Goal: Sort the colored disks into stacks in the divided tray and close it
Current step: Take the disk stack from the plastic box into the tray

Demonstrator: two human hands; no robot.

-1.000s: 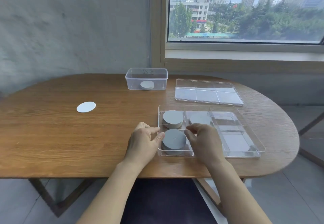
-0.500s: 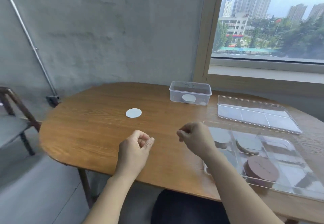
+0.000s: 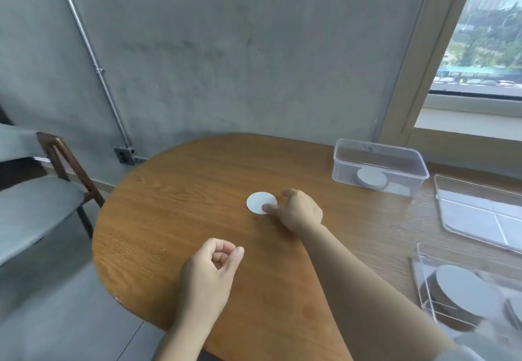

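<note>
A thin white disk [image 3: 259, 201] lies flat on the wooden table. My right hand [image 3: 296, 211] reaches across to it, fingers spread, with the thumb tip resting on the disk's near right edge; the disk still lies on the table. My left hand [image 3: 210, 274] hovers nearer to me as a loose fist with nothing in it. The clear divided tray [image 3: 418, 276] is at the right edge, cut off by the frame, with a stack of grey disks [image 3: 466, 287] in its near left compartment. Its flat clear lid [image 3: 477, 213] lies behind it.
A clear plastic tub [image 3: 378, 167] at the back right holds one more pale disk [image 3: 371, 177]. A chair with a grey seat [image 3: 34, 205] stands left of the table. The concrete wall and a window are behind.
My view swung left, away from the tray. My right hand left the tray and stretched out to the white disk, its fingers opening. My left hand withdrew into a loose fist.
</note>
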